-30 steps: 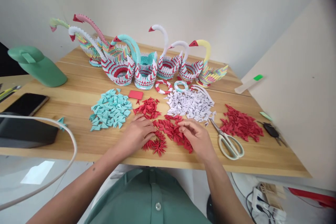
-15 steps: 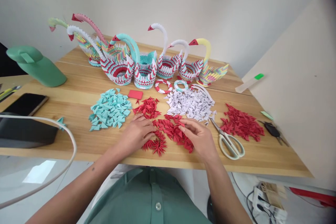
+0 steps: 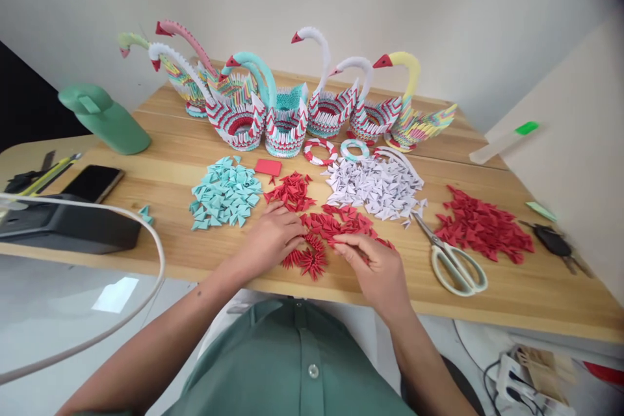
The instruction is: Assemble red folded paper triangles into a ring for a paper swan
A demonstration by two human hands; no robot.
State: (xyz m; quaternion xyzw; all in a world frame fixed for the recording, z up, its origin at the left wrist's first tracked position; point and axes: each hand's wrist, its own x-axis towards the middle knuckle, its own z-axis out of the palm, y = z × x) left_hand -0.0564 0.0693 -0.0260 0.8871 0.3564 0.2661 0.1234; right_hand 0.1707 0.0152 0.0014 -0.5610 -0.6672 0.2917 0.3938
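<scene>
My left hand (image 3: 273, 238) is closed on one end of a spiky red chain of folded paper pieces (image 3: 313, 259), which curls on the wood near the table's front edge. Some of the chain lies hidden under its fingers. My right hand (image 3: 377, 268) pinches a small red folded paper triangle (image 3: 337, 242) between thumb and fingertips, just right of the chain. Behind both hands lie loose red paper triangles (image 3: 322, 223), and a smaller red heap (image 3: 292, 191) sits beyond my left fingertips.
Turquoise triangles (image 3: 227, 195) lie left, white ones (image 3: 375, 187) behind my right hand, more red ones (image 3: 485, 224) at right. Scissors (image 3: 458, 266) lie beside my right hand. Several paper swans (image 3: 286, 130) stand behind. A green bottle (image 3: 110, 120), phone (image 3: 95, 183) and cable (image 3: 158, 253) are left.
My right hand has drawn the red triangle from over the loose pieces nearer to the chain. My left hand stays on the chain. The whole view has shifted, with the table appearing further right.
</scene>
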